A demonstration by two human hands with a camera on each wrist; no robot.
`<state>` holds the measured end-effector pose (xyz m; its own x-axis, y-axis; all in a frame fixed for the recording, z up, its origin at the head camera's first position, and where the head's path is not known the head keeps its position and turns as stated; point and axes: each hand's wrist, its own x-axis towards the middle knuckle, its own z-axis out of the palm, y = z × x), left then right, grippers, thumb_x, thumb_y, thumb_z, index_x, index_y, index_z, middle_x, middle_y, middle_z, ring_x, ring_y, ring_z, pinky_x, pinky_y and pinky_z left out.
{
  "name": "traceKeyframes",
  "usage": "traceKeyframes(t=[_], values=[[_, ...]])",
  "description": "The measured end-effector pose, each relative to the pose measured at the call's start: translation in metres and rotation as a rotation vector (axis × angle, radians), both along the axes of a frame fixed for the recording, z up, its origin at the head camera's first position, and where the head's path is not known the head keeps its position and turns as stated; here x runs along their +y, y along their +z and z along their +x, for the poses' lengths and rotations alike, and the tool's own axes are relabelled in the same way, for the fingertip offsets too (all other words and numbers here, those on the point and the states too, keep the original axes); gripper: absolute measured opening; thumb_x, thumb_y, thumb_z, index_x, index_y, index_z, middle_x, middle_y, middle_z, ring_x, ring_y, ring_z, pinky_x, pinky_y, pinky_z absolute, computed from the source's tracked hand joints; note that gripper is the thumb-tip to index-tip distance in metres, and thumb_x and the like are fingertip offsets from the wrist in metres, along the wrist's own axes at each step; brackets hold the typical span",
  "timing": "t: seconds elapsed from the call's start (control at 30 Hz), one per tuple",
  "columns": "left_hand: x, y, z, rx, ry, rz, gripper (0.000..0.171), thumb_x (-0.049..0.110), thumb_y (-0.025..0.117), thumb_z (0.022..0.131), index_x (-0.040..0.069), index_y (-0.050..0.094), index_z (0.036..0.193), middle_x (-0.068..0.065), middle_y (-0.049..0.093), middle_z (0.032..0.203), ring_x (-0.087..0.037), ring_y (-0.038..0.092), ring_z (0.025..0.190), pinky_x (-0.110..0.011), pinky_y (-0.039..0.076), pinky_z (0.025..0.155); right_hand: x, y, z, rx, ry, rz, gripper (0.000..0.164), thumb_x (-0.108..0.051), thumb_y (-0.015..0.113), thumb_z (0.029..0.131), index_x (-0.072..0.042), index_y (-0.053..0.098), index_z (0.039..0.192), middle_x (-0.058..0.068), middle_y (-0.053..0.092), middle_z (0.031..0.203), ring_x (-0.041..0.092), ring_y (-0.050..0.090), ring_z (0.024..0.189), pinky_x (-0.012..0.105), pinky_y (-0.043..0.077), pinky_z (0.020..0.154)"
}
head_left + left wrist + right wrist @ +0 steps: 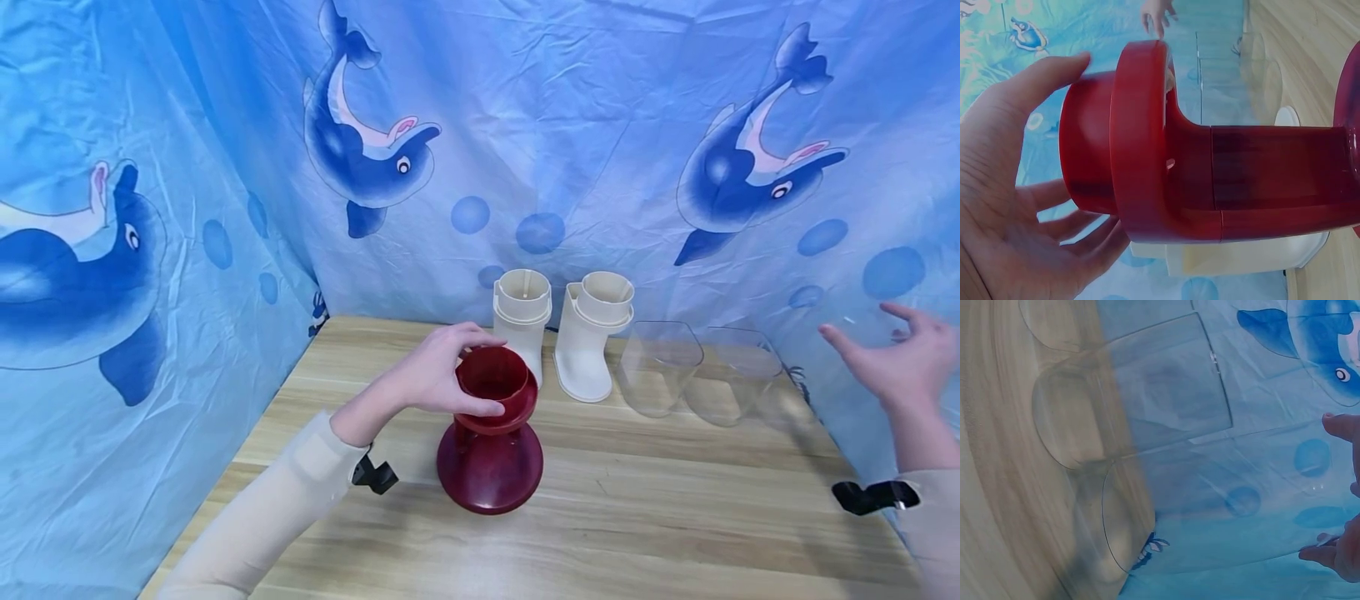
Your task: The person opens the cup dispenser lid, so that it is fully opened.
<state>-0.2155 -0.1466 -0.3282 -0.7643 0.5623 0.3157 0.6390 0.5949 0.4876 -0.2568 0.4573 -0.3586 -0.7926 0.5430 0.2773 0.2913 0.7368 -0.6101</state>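
Observation:
My left hand (pixel 450 371) grips the round collar at the top of a glossy red stand (pixel 491 483), thumb on one side and fingers on the other. The stand is upright on a wide round base, and in the left wrist view its column (pixel 1279 169) runs from the collar to the base. At the far right, my right hand (pixel 911 354) is raised, thumb and fingers spread around the end of a clear container (pixel 1222 506). That container is see-through, so only its outline shows.
Two white boot-shaped parts (pixel 588 358) with round open tops stand at the back of the wooden table (pixel 637 517), behind the red stand. Right of them are two more clear containers (pixel 656 375). A blue dolphin-print curtain (pixel 600 125) closes off the back and sides.

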Motion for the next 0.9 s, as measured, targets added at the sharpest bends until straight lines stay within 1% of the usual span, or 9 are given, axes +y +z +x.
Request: traceKeyframes(t=[0.13,0.23,0.3,0.37,0.47,0.53,0.6,0.73,0.9], values=[[0.003,0.000,0.006,-0.024,0.072,0.020,0.084,0.050,0.096,0.069,0.012,0.069,0.139,-0.001,0.071,0.126,-0.018,0.069,0.107,-0.037,0.060,0.091,-0.002,-0.007,0.001,-0.022,0.000,0.007,0.088,-0.053,0.059,0.103,-0.004,0.026,0.167,0.030,0.009,0.173,0.055,0.033,0.148,0.068,0.041,0.101],[0.005,0.000,0.007,-0.058,0.108,0.034,0.084,0.049,0.098,0.068,0.012,0.069,0.139,-0.001,0.073,0.124,-0.018,0.069,0.104,-0.034,0.062,0.089,-0.003,-0.011,0.002,-0.024,0.002,0.005,0.087,-0.051,0.060,0.103,-0.004,0.026,0.167,0.030,0.010,0.173,0.055,0.032,0.148,0.069,0.040,0.105],[0.003,0.000,0.006,-0.075,0.102,0.042,0.083,0.046,0.098,0.068,0.011,0.069,0.138,-0.002,0.074,0.124,-0.018,0.070,0.104,-0.033,0.063,0.088,-0.003,-0.014,0.002,-0.023,0.006,0.002,0.087,-0.051,0.061,0.103,-0.003,0.027,0.167,0.030,0.011,0.173,0.054,0.031,0.148,0.070,0.039,0.107],[0.000,0.000,0.004,-0.081,0.075,0.052,0.081,0.041,0.099,0.068,0.010,0.070,0.138,-0.003,0.074,0.125,-0.018,0.071,0.105,-0.033,0.063,0.089,-0.003,-0.016,0.003,-0.027,0.005,0.005,0.087,-0.051,0.060,0.103,-0.003,0.027,0.166,0.030,0.012,0.173,0.055,0.032,0.147,0.070,0.040,0.107],[-0.007,-0.001,-0.001,-0.069,0.021,0.052,0.079,0.038,0.097,0.069,0.010,0.070,0.138,-0.003,0.074,0.127,-0.018,0.071,0.107,-0.033,0.063,0.090,-0.002,-0.018,0.002,-0.029,0.007,0.011,0.088,-0.053,0.060,0.102,-0.002,0.028,0.166,0.031,0.014,0.172,0.056,0.033,0.145,0.070,0.040,0.105],[-0.009,-0.001,-0.001,-0.053,0.014,0.042,0.080,0.040,0.097,0.070,0.011,0.069,0.139,-0.003,0.073,0.127,-0.019,0.070,0.107,-0.035,0.063,0.091,-0.001,-0.020,0.002,-0.032,0.007,0.009,0.089,-0.054,0.061,0.101,-0.002,0.029,0.166,0.031,0.013,0.172,0.056,0.034,0.145,0.070,0.039,0.106],[-0.008,0.000,0.003,-0.039,0.036,0.024,0.083,0.044,0.096,0.069,0.012,0.068,0.141,-0.002,0.071,0.127,-0.019,0.069,0.108,-0.037,0.062,0.092,-0.001,-0.022,0.001,-0.032,0.009,0.006,0.090,-0.055,0.061,0.101,-0.002,0.030,0.165,0.031,0.013,0.173,0.056,0.034,0.145,0.071,0.038,0.110],[-0.002,0.001,0.010,-0.040,0.121,0.015,0.088,0.048,0.098,0.067,0.012,0.067,0.141,-0.002,0.071,0.126,-0.020,0.068,0.109,-0.038,0.062,0.091,-0.001,-0.024,0.000,-0.035,0.011,0.005,0.090,-0.056,0.062,0.100,-0.003,0.030,0.166,0.030,0.013,0.173,0.056,0.034,0.146,0.072,0.035,0.115],[-0.002,0.000,0.008,-0.080,0.185,0.069,0.084,0.041,0.100,0.064,0.013,0.070,0.137,-0.001,0.075,0.122,-0.022,0.070,0.105,-0.033,0.064,0.084,-0.003,-0.024,-0.003,-0.040,0.035,0.011,0.091,-0.056,0.064,0.099,-0.002,0.030,0.165,0.031,0.012,0.172,0.056,0.034,0.145,0.073,0.036,0.112]])
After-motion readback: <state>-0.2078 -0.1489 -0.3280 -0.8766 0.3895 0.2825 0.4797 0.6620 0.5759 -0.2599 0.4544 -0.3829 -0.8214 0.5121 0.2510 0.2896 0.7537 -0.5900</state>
